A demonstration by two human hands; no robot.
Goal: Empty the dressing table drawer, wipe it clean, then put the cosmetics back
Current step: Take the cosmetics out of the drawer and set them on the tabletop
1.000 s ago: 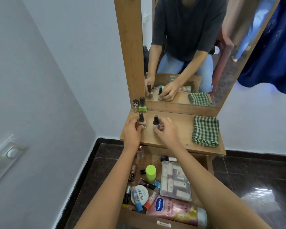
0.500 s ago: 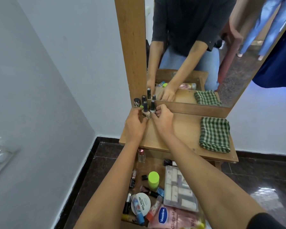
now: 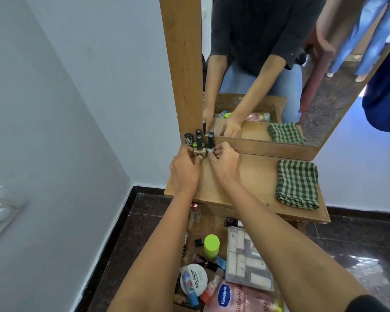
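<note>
My left hand grips a beige nail polish bottle standing on the dressing table top at its back left corner. My right hand grips a clear nail polish bottle with a black cap just to the right of it. Two more small bottles, one silver-capped, stand behind them against the mirror frame. Below, the open drawer holds several cosmetics: a green-capped tube, a white nail polish remover tub, a pink Vaseline bottle and a clear compartment box.
A folded green checked cloth lies at the right end of the table top. The mirror and its wooden frame rise behind. A grey wall stands to the left, with a switch plate. The floor is dark tile.
Both hands carried the two nail polish bottles from the middle of the table top back and left, to the corner beside the other bottles.
</note>
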